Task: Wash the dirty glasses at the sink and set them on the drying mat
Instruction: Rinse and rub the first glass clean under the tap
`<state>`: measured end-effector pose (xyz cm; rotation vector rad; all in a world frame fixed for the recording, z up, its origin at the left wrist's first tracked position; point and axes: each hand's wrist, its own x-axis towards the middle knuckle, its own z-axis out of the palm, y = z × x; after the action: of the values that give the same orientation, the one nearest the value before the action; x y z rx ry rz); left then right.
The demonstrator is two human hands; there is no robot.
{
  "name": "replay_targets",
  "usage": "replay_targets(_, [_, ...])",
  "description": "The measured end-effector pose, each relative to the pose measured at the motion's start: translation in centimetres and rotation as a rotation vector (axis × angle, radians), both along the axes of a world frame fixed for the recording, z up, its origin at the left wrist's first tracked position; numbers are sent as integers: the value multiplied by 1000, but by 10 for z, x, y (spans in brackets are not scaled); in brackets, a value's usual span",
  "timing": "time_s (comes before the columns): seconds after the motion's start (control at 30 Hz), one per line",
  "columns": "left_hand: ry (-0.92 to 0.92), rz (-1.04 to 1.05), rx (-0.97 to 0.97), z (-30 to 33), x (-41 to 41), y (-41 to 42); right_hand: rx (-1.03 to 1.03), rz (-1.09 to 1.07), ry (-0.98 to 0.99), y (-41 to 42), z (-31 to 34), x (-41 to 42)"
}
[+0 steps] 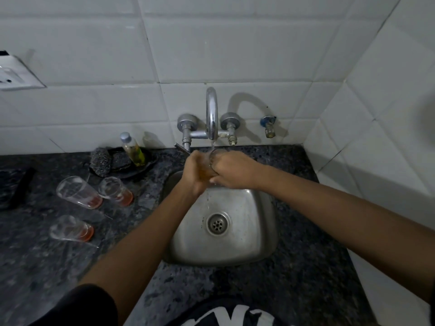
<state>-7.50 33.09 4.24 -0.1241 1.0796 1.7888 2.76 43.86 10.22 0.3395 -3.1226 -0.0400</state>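
Both hands hold one clear glass [210,167] under the running tap [211,114], above the back of the steel sink [266,222]. My left hand [195,171] wraps its left side and my right hand [231,170] grips its right side; most of the glass is hidden between them. Water runs from the spout into it and drips down. Three more glasses with reddish dregs stand on the counter to the left: one [78,192], a second [116,190] beside it, and a third [70,229] nearer me.
A dark granite counter [306,267] surrounds the sink. Behind the glasses lies a black dish [148,164] with a scrubber [101,161] and a small bottle of yellowish liquid [134,149]. A dark mat [14,187] lies at the far left. White tiled walls close the back and right.
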Motion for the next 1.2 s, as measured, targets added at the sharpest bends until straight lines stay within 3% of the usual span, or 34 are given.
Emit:
replay_targets(0.1, [-111,47,28,-3,5,-3,-88,-32,-8,3,12,-5])
replay_targets(0.23, [72,-194,-131,12,-2,-4,283,195,-54,13,6,-6])
replay_targets(0.4, [-40,32,43,6,0,-3,26,-31,16,4,6,-3])
replay_targets(0.53, [53,-154,-87,5,-10,-3,166,127,12,8,4,1])
replay_targets(0.7, [-14,-15,54,-3,0,0,18,-41,46,-6,6,1])
replay_targets(0.77, [-47,-25,67,-7,-3,-1,61,-49,27,-7,10,0])
replay_targets(0.87, [38,-145,-11,-8,-13,0,194,118,101,-1,-2,1])
replay_targets(1.03, [20,0,78,-9,-8,-3,-16,-52,63,-8,2,-1])
replay_targets(1.1, [23,-57,66,-5,-5,-3,22,-67,74,-7,8,-2])
replay_targets(1.2, [70,-151,-5,0,-10,-3,193,75,74,-2,8,0])
